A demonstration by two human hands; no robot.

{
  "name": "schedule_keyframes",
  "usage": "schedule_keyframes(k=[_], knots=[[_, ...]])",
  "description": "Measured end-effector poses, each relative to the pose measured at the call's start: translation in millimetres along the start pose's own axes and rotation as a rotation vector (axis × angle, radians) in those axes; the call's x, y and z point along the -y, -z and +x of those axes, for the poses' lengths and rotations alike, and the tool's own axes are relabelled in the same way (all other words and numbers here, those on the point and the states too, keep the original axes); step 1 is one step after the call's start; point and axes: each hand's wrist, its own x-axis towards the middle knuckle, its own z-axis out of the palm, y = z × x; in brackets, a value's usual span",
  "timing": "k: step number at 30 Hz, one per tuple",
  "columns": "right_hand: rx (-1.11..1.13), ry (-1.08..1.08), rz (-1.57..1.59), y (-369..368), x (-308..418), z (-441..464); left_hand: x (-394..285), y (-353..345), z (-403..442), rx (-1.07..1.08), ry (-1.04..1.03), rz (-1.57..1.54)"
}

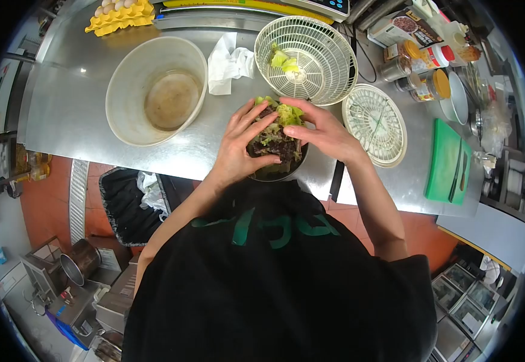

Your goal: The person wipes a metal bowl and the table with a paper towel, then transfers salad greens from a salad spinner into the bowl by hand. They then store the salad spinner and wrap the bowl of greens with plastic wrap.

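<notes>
A heap of dark red and green lettuce fills a metal bowl at the counter's near edge; only part of the bowl's rim shows. My left hand cups the left side of the leaves, its fingers spread over them and its thumb across the front. From the right, my right hand curves round the greener leaves at the top, thumb and fingers on either side of them. Just beyond stands a white salad spinner basket with a few pale green leaves in it.
A large white tub with murky residue stands left, beside crumpled white paper. The spinner lid lies right. Farther right are a green cutting board with knives and several jars. Eggs in a yellow tray sit far left.
</notes>
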Motion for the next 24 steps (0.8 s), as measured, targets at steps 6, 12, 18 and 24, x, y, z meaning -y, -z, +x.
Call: schedule_keyframes(k=[6, 12, 18, 24], knots=[[-0.261, 0.248, -0.378, -20.3, -12.9, -18.8, -1.6, 6.2, 2.4, 0.029, 0.025, -0.021], [-0.268, 0.373, -0.682, -49.7, -31.3, -17.9, 7.2, 6.0, -0.6, 0.063, 0.069, 0.001], [-0.297, 0.349, -0.773, -61.5, -45.0, -1.2, 19.8, -1.6, -4.7, 0.077, 0.080, 0.099], [-0.309, 0.275, -0.854, -62.7, -58.2, 7.1, 3.4, 1.9, 0.5, 0.041, 0.159, 0.002]])
